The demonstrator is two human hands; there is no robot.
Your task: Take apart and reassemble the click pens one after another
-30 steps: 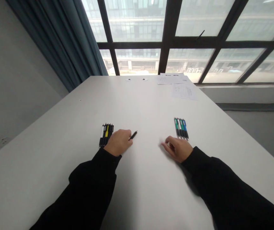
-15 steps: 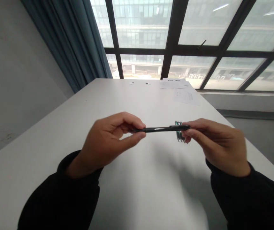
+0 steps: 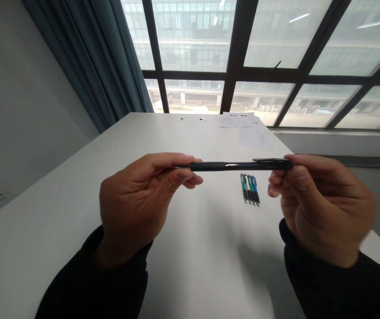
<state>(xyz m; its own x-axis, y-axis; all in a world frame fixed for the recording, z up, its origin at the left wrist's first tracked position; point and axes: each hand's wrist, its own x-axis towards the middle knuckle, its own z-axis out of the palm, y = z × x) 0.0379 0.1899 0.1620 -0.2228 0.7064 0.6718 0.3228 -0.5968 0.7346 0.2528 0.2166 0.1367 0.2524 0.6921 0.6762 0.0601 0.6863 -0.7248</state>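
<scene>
A black pen [image 3: 233,166] with a clip is held level above the table, stretched between both hands. My left hand [image 3: 140,199] pinches its tip end between thumb and fingers. At the clip end, my right hand [image 3: 326,204] grips the pen with thumb and forefinger. Below and behind it, several pens [image 3: 250,189] with green, white and blue barrels lie side by side on the white table [image 3: 193,248], left of my right hand.
Papers [image 3: 243,124] lie at the table's far right end. Two small round fittings [image 3: 191,119] sit near the far edge. Beyond stand a window [image 3: 196,44] with dark frames and a blue curtain [image 3: 100,57] on the left. A grey wall [image 3: 20,88] runs along the left side.
The black pen has come up and nearer to the camera, and its hold has shifted outward at both ends. My hands have moved apart, uncovering the row of pens on the table.
</scene>
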